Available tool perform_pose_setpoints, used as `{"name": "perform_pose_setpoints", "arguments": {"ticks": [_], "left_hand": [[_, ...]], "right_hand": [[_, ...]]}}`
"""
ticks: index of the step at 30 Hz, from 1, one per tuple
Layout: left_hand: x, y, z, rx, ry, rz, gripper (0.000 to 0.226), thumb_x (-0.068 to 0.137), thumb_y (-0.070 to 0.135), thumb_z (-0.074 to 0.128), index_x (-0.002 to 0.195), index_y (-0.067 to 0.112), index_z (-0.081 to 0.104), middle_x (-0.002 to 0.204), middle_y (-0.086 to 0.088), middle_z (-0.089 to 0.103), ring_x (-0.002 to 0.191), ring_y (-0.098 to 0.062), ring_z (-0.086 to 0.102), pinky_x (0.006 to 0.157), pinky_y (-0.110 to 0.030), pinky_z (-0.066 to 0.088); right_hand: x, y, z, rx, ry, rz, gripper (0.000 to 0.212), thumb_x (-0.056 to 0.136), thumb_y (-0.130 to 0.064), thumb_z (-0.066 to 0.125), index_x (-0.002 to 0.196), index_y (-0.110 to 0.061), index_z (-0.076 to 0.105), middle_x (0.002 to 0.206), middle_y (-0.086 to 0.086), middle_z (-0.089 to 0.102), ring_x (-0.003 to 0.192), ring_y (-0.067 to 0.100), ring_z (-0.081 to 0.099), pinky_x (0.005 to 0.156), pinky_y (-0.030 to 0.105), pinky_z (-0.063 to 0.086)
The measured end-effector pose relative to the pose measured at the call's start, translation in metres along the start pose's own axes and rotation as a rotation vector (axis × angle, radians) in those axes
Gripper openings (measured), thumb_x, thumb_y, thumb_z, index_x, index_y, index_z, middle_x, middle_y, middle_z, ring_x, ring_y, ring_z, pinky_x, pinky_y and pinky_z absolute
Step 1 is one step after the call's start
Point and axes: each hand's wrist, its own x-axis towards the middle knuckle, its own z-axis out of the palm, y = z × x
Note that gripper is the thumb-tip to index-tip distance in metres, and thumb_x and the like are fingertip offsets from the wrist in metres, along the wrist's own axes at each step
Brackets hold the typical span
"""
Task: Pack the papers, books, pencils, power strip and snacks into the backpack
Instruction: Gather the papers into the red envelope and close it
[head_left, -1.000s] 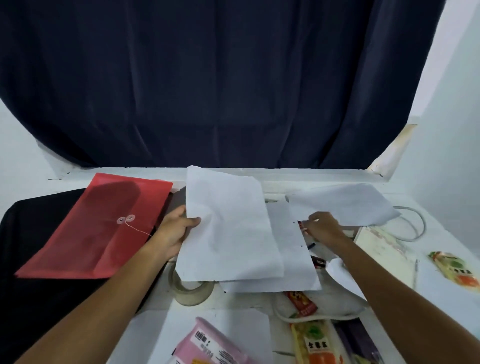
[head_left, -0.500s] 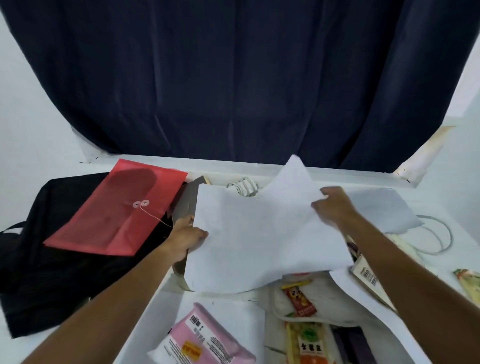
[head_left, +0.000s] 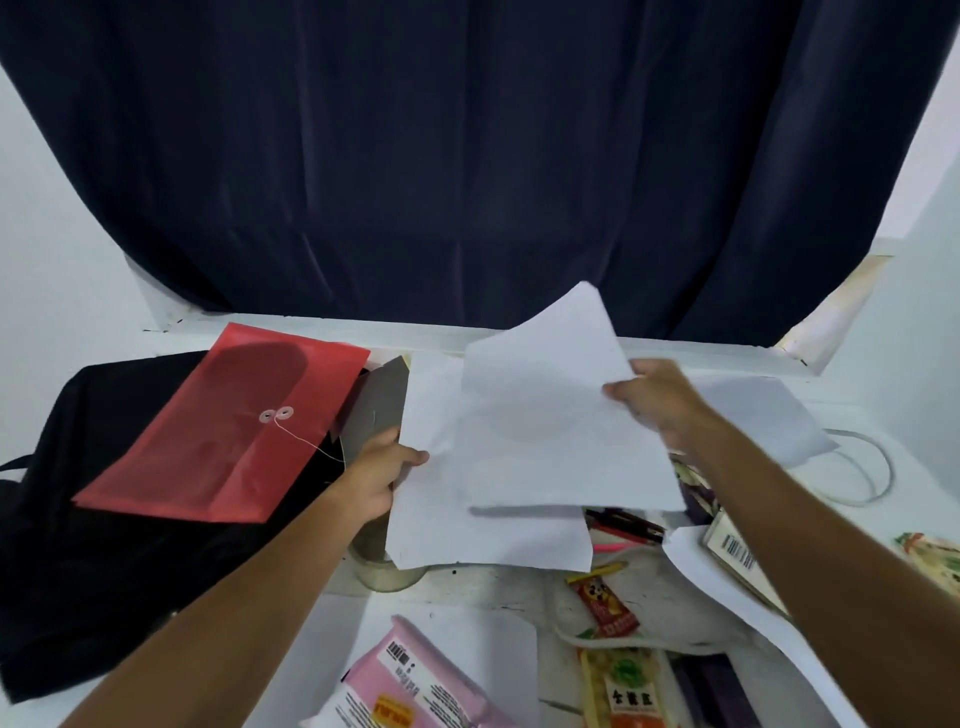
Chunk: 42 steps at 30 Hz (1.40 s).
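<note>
Lifted now, flat white sheets overlap between both hands.

Plain white paper sheets, a red string-tie plastic envelope on a black fabric backpack, a pink barcode-printed snack packet

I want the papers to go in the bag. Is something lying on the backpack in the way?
Yes. A red envelope lies on the black backpack, covering it. Both hands hold the white papers beside it.
</note>
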Motion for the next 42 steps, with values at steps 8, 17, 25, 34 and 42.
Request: {"name": "perform_pose_setpoints", "arguments": {"ticks": [8,17,25,34,42], "left_hand": [[-0.008,0.011,-0.002,-0.228,-0.173,0.072,0.046,0.090,-0.012,0.037,0.120,0.011,0.062,0.086,-0.008,0.072,0.068,-0.021,0.068,0.061,-0.030,0.055],[-0.004,0.025,0.006,0.010,-0.262,0.069,0.038,0.086,0.024,0.069,0.119,0.005,0.066,0.119,-0.016,0.069,0.101,-0.029,0.070,0.076,-0.036,0.057],[0.002,0.029,0.026,0.125,-0.263,0.080,0.041,0.080,-0.007,0.069,0.119,0.004,0.063,0.110,-0.014,0.072,0.094,-0.031,0.072,0.067,-0.034,0.059],[0.026,0.024,0.068,0.051,-0.319,0.083,0.041,0.084,-0.013,0.058,0.123,0.000,0.060,0.118,-0.018,0.068,0.096,-0.030,0.070,0.077,-0.037,0.059],[0.050,-0.007,0.092,0.216,-0.195,0.035,0.027,0.085,-0.013,0.061,0.102,0.007,0.064,0.098,-0.010,0.070,0.081,-0.020,0.068,0.070,-0.030,0.053]], "right_hand": [[-0.010,0.054,0.061,0.168,-0.112,0.161,0.015,0.089,-0.007,0.065,0.103,-0.009,0.069,0.096,0.006,0.072,0.085,0.025,0.069,0.079,0.037,0.057],[-0.020,0.044,0.067,0.135,0.113,0.075,0.057,0.072,-0.001,0.074,0.118,-0.020,0.046,0.112,0.005,0.059,0.101,0.026,0.061,0.083,0.037,0.054],[-0.030,0.041,0.052,0.241,0.165,0.070,0.027,0.073,0.006,0.075,0.067,-0.010,0.055,0.076,0.008,0.067,0.070,0.025,0.065,0.067,0.032,0.053],[-0.009,0.075,-0.026,0.804,0.484,0.404,0.006,0.091,-0.011,0.057,0.087,-0.006,0.054,0.077,0.012,0.051,0.051,0.021,0.044,0.054,0.029,0.048],[0.034,0.111,-0.050,0.840,0.520,0.479,0.039,0.086,-0.002,0.065,0.122,-0.008,0.051,0.113,0.010,0.059,0.084,0.026,0.060,0.075,0.035,0.057]]}}
